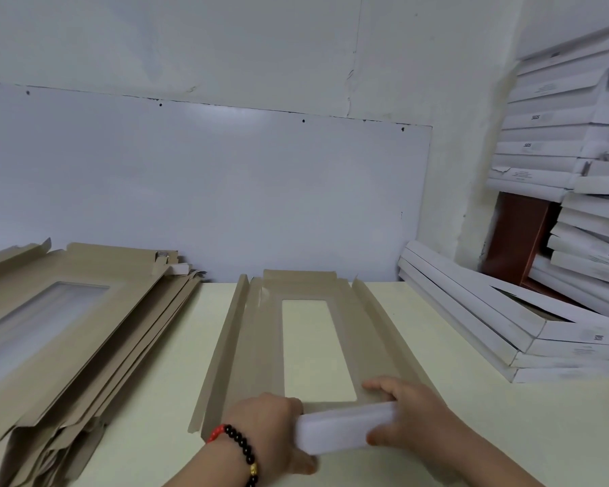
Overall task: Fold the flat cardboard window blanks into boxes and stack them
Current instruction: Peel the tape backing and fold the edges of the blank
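A: Broadly, what's laid out?

B: A pale cream counter [436, 398]. Left, a heap of flat brown cardboard window blanks [60, 332]; right, stacked white folded boxes [528, 332]. One brown blank with a rectangular window [313, 346] lies centred, side flaps raised.

A: And the grip?

B: Left hand [264, 427] and right hand [412, 416] both curl round the blank's white near end flap [345, 428], folding it up.

A: Risk?

B: Uneven pressure could crease it crookedly.

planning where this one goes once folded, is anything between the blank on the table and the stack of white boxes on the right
Nothing visible does. The brown cardboard window blank lies flat mid-table, both hands at its near end flap. Only bare cream tabletop lies between it and the stack of folded white boxes at the right.
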Available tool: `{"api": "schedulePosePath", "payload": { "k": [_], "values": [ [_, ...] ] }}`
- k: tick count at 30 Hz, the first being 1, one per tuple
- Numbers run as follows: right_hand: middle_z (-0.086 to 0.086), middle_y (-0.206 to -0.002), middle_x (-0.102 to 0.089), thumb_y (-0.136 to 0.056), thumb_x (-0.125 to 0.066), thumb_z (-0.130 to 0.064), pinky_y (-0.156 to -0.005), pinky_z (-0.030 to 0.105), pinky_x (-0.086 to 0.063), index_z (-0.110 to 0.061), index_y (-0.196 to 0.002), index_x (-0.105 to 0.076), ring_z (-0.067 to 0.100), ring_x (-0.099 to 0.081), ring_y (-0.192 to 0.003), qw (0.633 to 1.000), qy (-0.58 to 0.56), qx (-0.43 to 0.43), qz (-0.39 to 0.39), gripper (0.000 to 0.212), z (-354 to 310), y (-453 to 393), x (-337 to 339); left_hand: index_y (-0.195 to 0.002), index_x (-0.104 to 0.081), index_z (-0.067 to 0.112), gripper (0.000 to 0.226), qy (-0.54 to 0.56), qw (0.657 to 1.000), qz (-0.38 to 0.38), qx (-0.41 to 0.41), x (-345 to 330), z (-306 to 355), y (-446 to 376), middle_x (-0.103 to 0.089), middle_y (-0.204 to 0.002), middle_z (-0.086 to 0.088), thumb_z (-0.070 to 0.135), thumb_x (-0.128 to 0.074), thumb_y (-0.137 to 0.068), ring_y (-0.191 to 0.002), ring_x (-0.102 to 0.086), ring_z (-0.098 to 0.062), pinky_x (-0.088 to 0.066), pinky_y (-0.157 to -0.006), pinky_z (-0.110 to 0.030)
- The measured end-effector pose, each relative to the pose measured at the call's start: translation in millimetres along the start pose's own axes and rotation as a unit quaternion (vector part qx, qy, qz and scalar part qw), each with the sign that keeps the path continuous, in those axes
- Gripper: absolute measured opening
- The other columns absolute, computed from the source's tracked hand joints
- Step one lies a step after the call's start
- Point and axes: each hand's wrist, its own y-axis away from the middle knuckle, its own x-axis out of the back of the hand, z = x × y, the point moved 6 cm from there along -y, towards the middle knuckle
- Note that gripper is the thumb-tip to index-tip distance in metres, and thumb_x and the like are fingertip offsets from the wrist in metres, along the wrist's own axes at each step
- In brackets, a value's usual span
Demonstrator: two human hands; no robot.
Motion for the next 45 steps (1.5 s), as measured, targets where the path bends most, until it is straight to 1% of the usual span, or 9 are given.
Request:
{"api": "schedulePosePath", "payload": {
  "k": [7, 13, 18, 22, 28, 32, 35, 39, 45],
  "values": [
    [-0.034, -0.106, -0.05, -0.083, -0.057, -0.049, -0.098, 0.015, -0.034, -0.052, -0.134, -0.042, -0.002, -0.048, -0.112, 0.981, 0.166, 0.094, -0.031, 0.053, -15, 31, -15, -0.113, -0.053, 0.024, 0.027, -0.028, 0.999, -0.021, -0.04, -20, 5, 14, -0.062, -0.117, -0.006, 0.03, -0.047, -0.087, -0.111, -0.056, -0.028, -0.046, -0.091, -0.033],
    [-0.007, -0.126, -0.062, -0.09, -0.044, -0.056, -0.095, 0.024, -0.038, -0.041, -0.131, -0.052, 0.015, -0.056, -0.116, 0.959, 0.256, 0.119, -0.002, 0.044, -27, 30, -29, -0.112, -0.053, 0.022, 0.034, -0.051, 0.998, 0.014, -0.025, -20, 12, 11, -0.061, -0.119, -0.006, 0.046, -0.034, -0.098, -0.112, -0.056, -0.027, -0.042, -0.087, -0.032],
    [-0.015, -0.066, -0.066, -0.027, -0.084, -0.049, -0.05, 0.014, -0.048, -0.036, -0.064, -0.072, 0.005, -0.063, -0.053, 0.942, 0.28, 0.161, 0.094, 0.041, -61, 20, -52, -0.123, -0.051, 0.019, 0.041, -0.096, 0.994, 0.03, -0.028, -32, 30, -7, -0.054, -0.129, -0.006, 0.044, -0.033, -0.096, -0.12, -0.048, -0.028, -0.039, -0.092, -0.038],
    [-0.01, -0.143, -0.048, -0.073, -0.07, -0.046, -0.098, 0.015, -0.041, -0.029, -0.127, -0.062, 0.002, -0.053, -0.122, 0.946, 0.245, 0.191, 0.09, 0.057, -70, 8, -73, -0.141, -0.032, 0.019, 0.051, -0.087, 0.994, 0.065, -0.012, -45, 24, -16, -0.041, -0.135, -0.002, 0.036, -0.03, -0.093, -0.128, -0.036, -0.023, -0.032, -0.1, -0.036],
    [-0.021, -0.113, -0.067, -0.047, -0.078, -0.059, -0.075, 0.023, -0.056, -0.041, -0.105, -0.073, -0.002, -0.065, -0.102, 0.942, 0.282, 0.156, 0.088, 0.06, -62, 6, -78, -0.144, -0.022, 0.027, 0.051, -0.077, 0.994, 0.078, 0.007, -59, 8, -17, -0.023, -0.149, 0.005, 0.043, -0.023, -0.096, -0.138, -0.019, -0.02, -0.018, -0.108, -0.037],
    [-0.011, -0.137, -0.054, -0.079, -0.052, -0.05, -0.112, 0.038, -0.017, -0.037, -0.126, -0.062, 0.007, -0.055, -0.122, 0.945, 0.295, 0.119, 0.08, 0.05, -34, 5, -68, -0.145, -0.019, 0.026, 0.05, -0.105, 0.992, 0.054, 0.032, -56, -5, -15, -0.012, -0.155, 0.003, 0.042, -0.02, -0.097, -0.145, -0.004, -0.023, -0.006, -0.113, -0.045],
    [-0.003, -0.116, -0.07, -0.081, -0.037, -0.049, -0.115, 0.04, 0.007, -0.028, -0.106, -0.075, 0.016, -0.069, -0.101, 0.944, 0.315, 0.07, 0.076, 0.05, -15, 8, -62, -0.147, -0.017, 0.025, 0.051, -0.136, 0.988, 0.046, 0.058, -53, -16, -11, -0.009, -0.157, -0.003, 0.038, -0.019, -0.098, -0.145, 0.001, -0.028, -0.001, -0.112, -0.051],
    [0.003, -0.114, -0.07, -0.098, 0.005, -0.041, -0.115, 0.042, 0.01, -0.021, -0.106, -0.076, 0.023, -0.07, -0.099, 0.914, 0.349, 0.09, 0.184, 0.083, -5, 19, -49, -0.145, -0.018, 0.022, 0.054, -0.171, 0.981, 0.045, 0.085, -48, -30, -5, -0.011, -0.154, -0.005, 0.026, -0.022, -0.092, -0.144, -0.003, -0.031, -0.007, -0.108, -0.052],
    [0.002, -0.114, -0.07, -0.1, 0.005, -0.04, -0.115, 0.038, 0.01, -0.021, -0.105, -0.076, 0.023, -0.071, -0.097, 0.905, 0.355, 0.099, 0.213, 0.083, 18, 18, -33, -0.139, -0.026, 0.023, 0.051, -0.163, 0.979, 0.079, 0.093, -36, -33, 0, -0.026, -0.143, -0.003, 0.021, -0.023, -0.087, -0.136, -0.019, -0.028, -0.017, -0.105, -0.044]
  ]
}}
